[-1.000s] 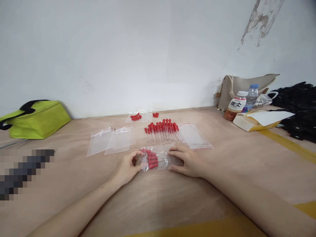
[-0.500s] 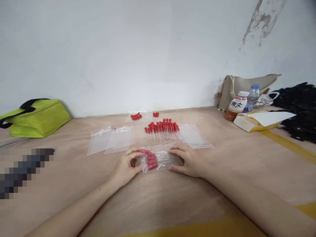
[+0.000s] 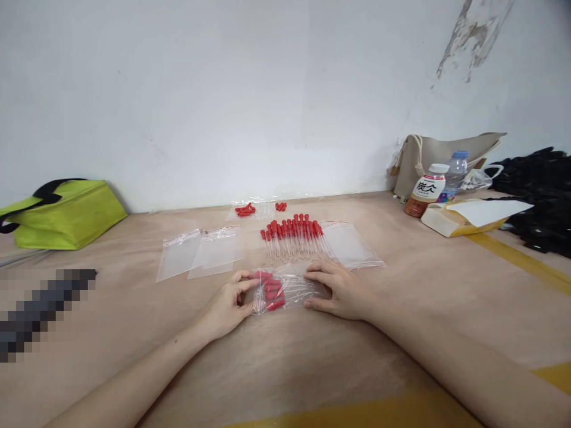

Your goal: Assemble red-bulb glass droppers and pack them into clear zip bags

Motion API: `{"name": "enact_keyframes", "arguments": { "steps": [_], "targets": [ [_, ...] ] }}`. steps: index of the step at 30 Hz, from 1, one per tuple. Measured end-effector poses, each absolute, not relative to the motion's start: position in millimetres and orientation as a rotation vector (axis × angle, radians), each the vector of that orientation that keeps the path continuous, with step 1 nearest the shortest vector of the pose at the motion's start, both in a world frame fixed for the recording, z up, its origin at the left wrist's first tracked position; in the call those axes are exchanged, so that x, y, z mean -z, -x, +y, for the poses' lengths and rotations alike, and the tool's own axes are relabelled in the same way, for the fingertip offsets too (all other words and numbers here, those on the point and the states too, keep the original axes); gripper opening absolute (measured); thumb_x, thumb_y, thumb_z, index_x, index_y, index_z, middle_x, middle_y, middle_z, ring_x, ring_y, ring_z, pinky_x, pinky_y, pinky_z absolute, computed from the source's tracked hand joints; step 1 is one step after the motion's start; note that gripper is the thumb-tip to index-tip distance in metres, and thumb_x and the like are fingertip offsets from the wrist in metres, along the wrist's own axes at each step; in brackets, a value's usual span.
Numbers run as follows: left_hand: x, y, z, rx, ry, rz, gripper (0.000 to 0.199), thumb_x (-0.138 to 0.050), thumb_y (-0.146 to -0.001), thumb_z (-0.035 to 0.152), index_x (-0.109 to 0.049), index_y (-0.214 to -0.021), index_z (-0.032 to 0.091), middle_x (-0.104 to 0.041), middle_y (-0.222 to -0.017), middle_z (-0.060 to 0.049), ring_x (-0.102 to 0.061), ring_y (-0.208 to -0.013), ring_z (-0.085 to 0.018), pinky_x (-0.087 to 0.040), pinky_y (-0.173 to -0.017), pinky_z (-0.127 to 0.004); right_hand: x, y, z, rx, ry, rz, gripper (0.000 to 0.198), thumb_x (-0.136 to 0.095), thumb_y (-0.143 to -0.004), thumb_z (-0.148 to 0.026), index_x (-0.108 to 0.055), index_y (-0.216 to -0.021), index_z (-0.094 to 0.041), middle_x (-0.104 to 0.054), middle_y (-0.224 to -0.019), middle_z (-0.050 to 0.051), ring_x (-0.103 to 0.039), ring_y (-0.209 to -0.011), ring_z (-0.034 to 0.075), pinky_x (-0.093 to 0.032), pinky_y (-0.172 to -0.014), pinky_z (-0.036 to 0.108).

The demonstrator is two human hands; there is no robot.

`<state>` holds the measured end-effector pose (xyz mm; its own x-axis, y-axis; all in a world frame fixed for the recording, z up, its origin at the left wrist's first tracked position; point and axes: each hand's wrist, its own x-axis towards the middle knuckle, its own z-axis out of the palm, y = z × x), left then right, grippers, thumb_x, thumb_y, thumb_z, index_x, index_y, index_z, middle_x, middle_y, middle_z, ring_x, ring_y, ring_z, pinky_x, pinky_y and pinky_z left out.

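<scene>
A clear plastic bag (image 3: 292,290) lies flat between my hands, with several red-bulbed droppers (image 3: 274,291) inside, bulbs to the left. My left hand (image 3: 232,303) pinches the bag's left end between thumb and fingers. At the right end, my right hand (image 3: 336,290) grips the bag with curved fingers, thumb at the near edge. Just beyond lies a row of loose droppers (image 3: 294,235), red bulbs pointing away from me. Empty zip bags (image 3: 216,252) lie to the left of that row, and more zip bags (image 3: 352,245) to its right.
Near the wall lie a bag with red bulbs (image 3: 245,210) and a few loose bulbs (image 3: 281,207). A lime-green bag (image 3: 71,214) stands at left. At right are a drink bottle (image 3: 427,190), a water bottle (image 3: 457,172), an open carton (image 3: 473,217), a beige bag (image 3: 408,160) and a black pile (image 3: 535,190).
My left hand and the bag's left end have shifted slightly toward me. Inside, the near dropper's bulb has moved a little apart from the others. My right hand stays almost where it was.
</scene>
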<state>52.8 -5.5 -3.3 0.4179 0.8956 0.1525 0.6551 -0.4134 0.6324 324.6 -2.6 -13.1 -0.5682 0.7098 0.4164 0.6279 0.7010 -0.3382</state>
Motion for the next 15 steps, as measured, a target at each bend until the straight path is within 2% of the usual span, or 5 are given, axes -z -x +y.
{"name": "enact_keyframes", "arguments": {
  "steps": [2, 3, 5, 8, 15],
  "targets": [
    [1.7, -55.1, -6.9, -0.674, -2.221, 1.26, 0.028, -0.057, -0.076, 0.03, -0.063, -0.103, 0.025, -0.05, -0.114, -0.005, -0.051, -0.089, -0.018, -0.043, -0.066, -0.025, 13.0, -324.8, -2.3, -0.208, 1.022, -2.381, 0.046, -0.058, -0.073, -0.049, -0.058, -0.108, -0.019, -0.056, -0.11, 0.009, -0.051, -0.099, 0.022, -0.041, -0.086, 0.037],
    [1.2, -56.1, -7.7, -0.696, -2.218, 1.267, 0.026, -0.058, -0.075, 0.03, -0.064, -0.099, 0.024, -0.05, -0.114, -0.005, -0.051, -0.089, -0.018, -0.042, -0.066, -0.025, 13.3, -324.9, -2.2, -0.209, 1.023, -2.38, 0.047, -0.058, -0.073, -0.049, -0.058, -0.109, -0.019, -0.055, -0.11, 0.009, -0.051, -0.099, 0.022, -0.041, -0.087, 0.037],
    [1.0, -57.1, -9.4, -0.74, -2.176, 1.339, 0.024, -0.06, -0.072, 0.031, -0.063, -0.093, 0.021, -0.054, -0.105, -0.004, -0.051, -0.074, -0.014, -0.041, -0.061, -0.023, 14.0, -325.1, -2.1, -0.207, 1.026, -2.372, 0.048, -0.058, -0.073, -0.05, -0.057, -0.11, -0.019, -0.055, -0.111, 0.009, -0.05, -0.1, 0.022, -0.041, -0.087, 0.038],
    [2.4, -55.9, -11.8, -0.755, -2.096, 1.427, 0.025, -0.061, -0.069, 0.032, -0.056, -0.091, 0.019, -0.054, -0.081, 0.0, -0.041, -0.056, -0.009, -0.036, -0.051, -0.02, 14.8, -325.2, -2.5, -0.196, 1.027, -2.36, 0.05, -0.058, -0.073, -0.05, -0.056, -0.111, -0.019, -0.055, -0.11, 0.009, -0.05, -0.101, 0.022, -0.041, -0.088, 0.038],
    [5.3, -54.2, -14.0, -0.774, -2.024, 1.544, 0.046, -0.066, -0.064, 0.04, -0.055, -0.104, 0.022, -0.048, -0.076, 0.002, -0.04, -0.054, -0.009, -0.037, -0.052, -0.021, 15.8, -325.1, -2.8, -0.195, 1.028, -2.359, 0.049, -0.058, -0.073, -0.05, -0.055, -0.111, -0.019, -0.055, -0.111, 0.009, -0.049, -0.102, 0.023, -0.04, -0.089, 0.038]
  ]
}}
